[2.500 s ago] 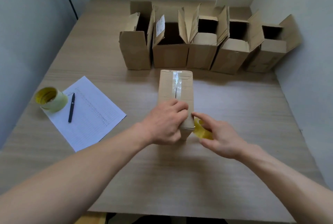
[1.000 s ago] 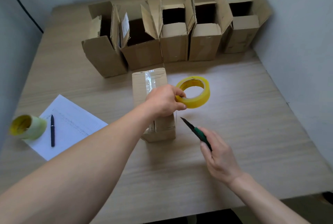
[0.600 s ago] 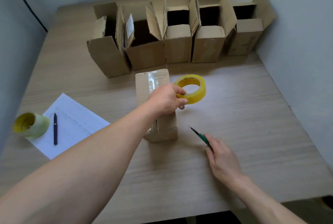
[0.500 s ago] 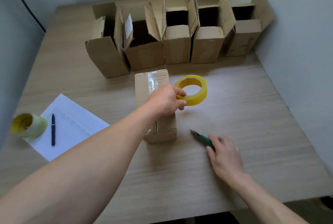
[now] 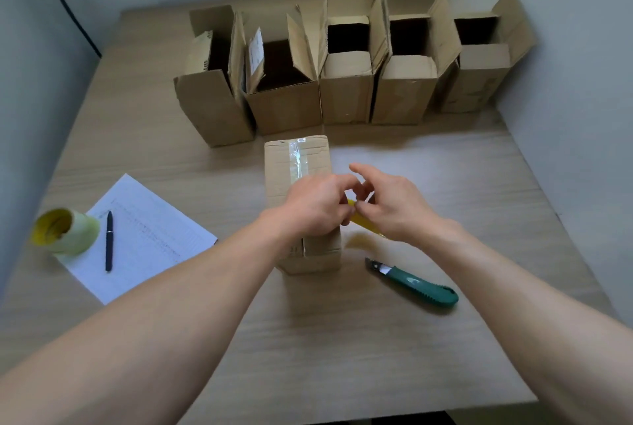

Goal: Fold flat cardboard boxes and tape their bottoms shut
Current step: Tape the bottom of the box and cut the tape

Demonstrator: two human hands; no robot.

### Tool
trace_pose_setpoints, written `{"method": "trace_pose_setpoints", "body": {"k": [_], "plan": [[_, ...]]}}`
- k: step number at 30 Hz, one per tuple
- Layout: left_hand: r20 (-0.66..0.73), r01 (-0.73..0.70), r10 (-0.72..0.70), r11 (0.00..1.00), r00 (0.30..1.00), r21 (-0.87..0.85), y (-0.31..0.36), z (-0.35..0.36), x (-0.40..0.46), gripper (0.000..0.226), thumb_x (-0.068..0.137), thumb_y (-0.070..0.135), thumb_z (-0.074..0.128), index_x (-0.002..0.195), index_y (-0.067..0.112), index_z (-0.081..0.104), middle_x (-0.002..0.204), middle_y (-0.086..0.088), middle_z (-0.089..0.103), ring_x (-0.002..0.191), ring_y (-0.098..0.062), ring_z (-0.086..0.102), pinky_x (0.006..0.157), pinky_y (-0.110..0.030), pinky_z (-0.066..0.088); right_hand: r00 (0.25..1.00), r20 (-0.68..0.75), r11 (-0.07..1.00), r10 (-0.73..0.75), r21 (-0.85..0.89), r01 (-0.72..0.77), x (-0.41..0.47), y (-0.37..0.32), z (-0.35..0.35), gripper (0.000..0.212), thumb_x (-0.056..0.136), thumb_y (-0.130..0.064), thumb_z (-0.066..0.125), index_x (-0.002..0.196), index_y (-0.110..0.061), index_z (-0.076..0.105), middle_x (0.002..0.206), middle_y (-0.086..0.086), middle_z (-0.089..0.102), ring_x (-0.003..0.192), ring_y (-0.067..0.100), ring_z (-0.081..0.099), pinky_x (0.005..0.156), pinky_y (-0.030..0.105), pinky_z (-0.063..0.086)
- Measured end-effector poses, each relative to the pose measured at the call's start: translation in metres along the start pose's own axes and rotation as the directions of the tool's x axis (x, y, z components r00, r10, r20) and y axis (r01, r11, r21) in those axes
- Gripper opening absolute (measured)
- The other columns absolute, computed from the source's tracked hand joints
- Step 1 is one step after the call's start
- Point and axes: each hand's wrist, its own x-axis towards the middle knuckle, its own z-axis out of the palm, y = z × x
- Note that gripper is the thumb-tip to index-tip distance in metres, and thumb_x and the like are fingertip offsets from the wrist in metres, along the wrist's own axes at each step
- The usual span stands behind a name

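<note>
A cardboard box [image 5: 294, 164] stands upside down at the middle of the table, with clear tape along its bottom seam. My left hand [image 5: 313, 207] lies over the box's near right part and holds the yellow tape roll [image 5: 361, 219], which is mostly hidden between my hands. My right hand [image 5: 390, 202] is at the roll from the right, its fingers curled on the roll's edge and its index finger lifted. The green utility knife [image 5: 416, 282] lies on the table in front of the box, apart from both hands.
Several folded boxes [image 5: 346, 82] stand open-topped in a row at the back. A sheet of paper [image 5: 147, 239] with a black pen [image 5: 109, 241] lies at the left, next to a second tape roll [image 5: 63, 231]. Walls close in the left, back and right.
My right hand let go of the knife, which now lies on the table, and moved up to the tape roll. My left hand brought the roll lower and nearer the box.
</note>
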Motion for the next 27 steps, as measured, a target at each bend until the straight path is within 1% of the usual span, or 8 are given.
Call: {"method": "trace_pose_setpoints", "body": {"k": [4, 8, 11, 14, 17, 21, 23, 27], "plan": [[0.003, -0.041, 0.041, 0.999, 0.999, 0.018, -0.004, -0.001, -0.001, 0.021, 0.089, 0.025, 0.058, 0.105, 0.034, 0.048, 0.075, 0.017, 0.071, 0.094, -0.017, 0.061, 0.084, -0.041, 0.049, 0.985, 0.17, 0.968, 0.039, 0.238, -0.08, -0.005, 0.007, 0.01, 0.038, 0.085, -0.023, 0.061, 0.12, -0.038, 0.054, 0.088, -0.008, 0.066, 0.081, 0.018, 0.063, 0.077, 0.036, 0.051], [0.068, -0.065, 0.059, 0.995, 0.996, 0.08, -0.004, -0.003, 0.002, 0.02, 0.089, 0.024, 0.055, 0.096, 0.036, 0.04, 0.087, 0.011, 0.071, 0.095, -0.023, 0.06, 0.083, -0.043, 0.049, 0.974, 0.21, 0.932, 0.082, 0.332, -0.15, -0.005, 0.007, 0.011, 0.036, 0.084, -0.011, 0.059, 0.111, -0.033, 0.065, 0.083, -0.003, 0.069, 0.077, 0.019, 0.064, 0.075, 0.045, 0.057], [0.065, -0.081, 0.074, 0.989, 0.995, 0.122, -0.003, 0.001, 0.005, 0.019, 0.087, 0.023, 0.055, 0.094, 0.033, 0.04, 0.092, 0.007, 0.07, 0.093, -0.026, 0.06, 0.08, -0.046, 0.05, 0.969, 0.207, 0.986, 0.135, 0.068, -0.152, 0.001, 0.007, 0.005, 0.03, 0.081, -0.022, 0.055, 0.1, -0.042, 0.065, 0.086, -0.007, 0.069, 0.081, 0.02, 0.064, 0.07, 0.038, 0.054], [0.024, -0.09, 0.087, 0.984, 0.996, 0.153, -0.003, 0.005, 0.006, 0.018, 0.088, 0.018, 0.051, 0.1, 0.029, 0.042, 0.1, 0.008, 0.071, 0.095, -0.029, 0.06, 0.078, -0.045, 0.05, 0.983, 0.101, 0.977, 0.154, -0.164, -0.136, 0.006, 0.003, -0.002, 0.021, 0.083, -0.03, 0.052, 0.095, -0.043, 0.064, 0.089, -0.01, 0.066, 0.085, 0.021, 0.06, 0.065, 0.032, 0.046], [-0.029, -0.07, 0.077, 0.98, 0.997, 0.188, 0.001, 0.008, 0.002, 0.027, 0.089, 0.028, 0.053, 0.114, 0.027, 0.041, 0.117, 0.003, 0.067, 0.101, -0.033, 0.061, 0.08, -0.045, 0.051, 0.994, -0.026, 0.967, 0.109, -0.229, -0.112, 0.006, 0.003, -0.001, 0.015, 0.089, -0.035, 0.05, 0.094, -0.034, 0.064, 0.086, -0.005, 0.066, 0.083, 0.024, 0.057, 0.061, 0.033, 0.043], [-0.23, -0.016, 0.086, 0.956, 0.969, 0.292, 0.004, 0.031, -0.025, 0.072, 0.071, 0.062, 0.061, 0.13, 0.029, 0.036, 0.137, 0.003, 0.05, 0.101, -0.031, 0.062, 0.072, -0.041, 0.052, 0.971, -0.136, 0.969, 0.196, -0.128, -0.213, -0.001, 0.019, -0.002, 0.016, 0.09, -0.04, 0.054, 0.08, -0.028, 0.059, 0.069, -0.008, 0.058, 0.076, 0.024, 0.056, 0.059, 0.034, 0.038], [-0.331, 0.057, 0.077, 0.925, 0.94, 0.376, 0.001, 0.046, -0.037, 0.063, 0.069, 0.045, 0.065, 0.124, 0.022, 0.047, 0.137, 0.001, 0.048, 0.094, -0.033, 0.06, 0.069, -0.04, 0.051, 0.938, -0.189, 0.952, 0.29, -0.038, -0.302, -0.005, 0.028, -0.004, 0.02, 0.088, -0.042, 0.054, 0.077, -0.026, 0.058, 0.069, -0.005, 0.06, 0.077, 0.026, 0.059, 0.061, 0.034, 0.042], [-0.416, 0.115, 0.046, 0.929, 0.908, 0.353, 0.013, 0.057, -0.038, 0.04, 0.06, 0.007, 0.064, 0.099, 0.015, 0.063, 0.118, -0.007, 0.06, 0.07, -0.034, 0.059, 0.056, -0.035, 0.044, 0.883, -0.258, 0.919, 0.393, 0.155, -0.363, -0.018, 0.029, 0.005, 0.025, 0.086, -0.046, 0.05, 0.076, -0.024, 0.054, 0.071, -0.001, 0.065, 0.073, 0.028, 0.066, 0.072, 0.039, 0.052]]}}
